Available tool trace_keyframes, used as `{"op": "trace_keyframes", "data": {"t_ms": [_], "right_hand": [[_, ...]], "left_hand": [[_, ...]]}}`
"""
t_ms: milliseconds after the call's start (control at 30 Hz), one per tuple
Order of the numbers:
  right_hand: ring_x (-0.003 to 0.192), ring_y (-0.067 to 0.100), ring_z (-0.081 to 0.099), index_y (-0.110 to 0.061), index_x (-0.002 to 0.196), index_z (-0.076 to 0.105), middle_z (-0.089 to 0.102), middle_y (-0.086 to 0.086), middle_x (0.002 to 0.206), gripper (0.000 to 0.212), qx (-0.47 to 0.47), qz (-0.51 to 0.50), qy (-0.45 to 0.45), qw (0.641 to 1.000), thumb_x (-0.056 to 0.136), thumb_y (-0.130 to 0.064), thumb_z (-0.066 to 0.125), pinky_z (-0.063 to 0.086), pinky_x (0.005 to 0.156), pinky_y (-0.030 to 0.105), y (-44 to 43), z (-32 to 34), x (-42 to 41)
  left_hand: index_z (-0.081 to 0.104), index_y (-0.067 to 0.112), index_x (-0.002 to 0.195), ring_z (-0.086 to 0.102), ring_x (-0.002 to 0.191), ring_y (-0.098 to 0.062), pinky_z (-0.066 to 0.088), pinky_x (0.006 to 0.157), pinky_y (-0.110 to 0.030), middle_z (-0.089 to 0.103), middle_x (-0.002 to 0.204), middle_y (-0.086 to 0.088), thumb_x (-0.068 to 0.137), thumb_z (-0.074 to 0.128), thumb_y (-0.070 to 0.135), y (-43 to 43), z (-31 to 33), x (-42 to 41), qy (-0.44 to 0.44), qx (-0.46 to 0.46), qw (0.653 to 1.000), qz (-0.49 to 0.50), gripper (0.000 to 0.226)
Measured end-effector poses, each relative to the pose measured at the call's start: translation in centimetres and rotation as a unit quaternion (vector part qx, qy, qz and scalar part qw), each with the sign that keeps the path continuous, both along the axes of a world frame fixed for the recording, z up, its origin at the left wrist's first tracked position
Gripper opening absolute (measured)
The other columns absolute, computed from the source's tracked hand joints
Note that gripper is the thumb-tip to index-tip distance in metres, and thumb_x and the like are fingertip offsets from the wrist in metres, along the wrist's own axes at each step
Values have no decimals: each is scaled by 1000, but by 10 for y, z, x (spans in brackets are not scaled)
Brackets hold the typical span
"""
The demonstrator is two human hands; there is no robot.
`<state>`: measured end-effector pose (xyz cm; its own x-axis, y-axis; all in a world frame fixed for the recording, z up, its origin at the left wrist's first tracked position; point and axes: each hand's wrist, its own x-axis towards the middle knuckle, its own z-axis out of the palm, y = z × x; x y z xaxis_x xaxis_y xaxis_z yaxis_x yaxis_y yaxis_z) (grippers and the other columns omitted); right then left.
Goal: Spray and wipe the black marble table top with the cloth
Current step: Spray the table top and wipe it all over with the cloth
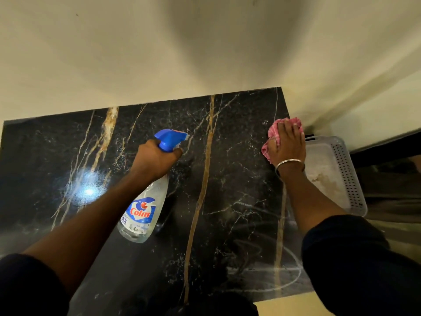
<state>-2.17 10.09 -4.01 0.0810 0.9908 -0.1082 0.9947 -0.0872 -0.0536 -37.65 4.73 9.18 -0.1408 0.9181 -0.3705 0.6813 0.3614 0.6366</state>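
Observation:
A black marble table top [227, 183] with gold and white veins fills the middle of the view, against a cream wall. My left hand [155, 160] grips the neck of a clear spray bottle [142, 210] with a blue trigger head, held above the table's centre with the nozzle pointing right. My right hand [288, 144] lies flat on a pink checked cloth [273, 133], pressing it onto the marble near the far right corner. A metal bangle sits on that wrist. Fine droplets speckle the surface between the two hands.
A white perforated plastic basket [346, 174] stands just past the table's right edge, beside my right wrist. The cream wall [159, 53] runs along the table's far edge. A bright light reflection [88, 190] shows on the left part of the marble.

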Motion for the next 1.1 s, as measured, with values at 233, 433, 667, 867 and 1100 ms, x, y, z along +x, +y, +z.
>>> {"op": "trace_keyframes", "data": {"t_ms": [233,433,667,867,1100], "right_hand": [[148,34,22,-13,152,31,29,14,159,67,11,-53,3,999,92,-42,26,17,121,51,-20,1,-32],[152,29,7,-17,156,17,15,8,164,68,-25,73,17,997,95,-48,20,13,121,51,-57,7,-122],[152,31,3,-16,156,18,14,8,164,69,-54,240,28,969,95,-47,24,8,121,52,-107,13,-214],[152,28,7,-19,156,19,18,6,163,68,-41,221,-7,974,97,-51,32,14,120,54,-86,7,-142],[148,32,23,-17,152,30,30,11,159,70,-25,46,-10,999,90,-48,24,23,118,54,-63,6,-5]], "left_hand": [[56,16,100,58,64,-11,43,56,-18,59,71,0,87,67,30,-9,5,-5,-5,5,1000,1,21],[56,15,99,55,60,-7,39,53,-17,56,67,3,88,67,30,-26,7,-9,1,3,1000,8,21],[62,10,95,54,56,-6,35,49,-17,56,64,3,84,69,29,-43,5,-8,24,-13,999,44,23],[60,14,101,55,58,-3,35,51,-14,57,67,7,86,68,29,-53,-4,6,15,-20,999,20,23],[58,12,116,58,68,-5,39,56,-15,60,77,6,87,67,29,-48,-11,24,-14,-22,1000,-9,34]]}}
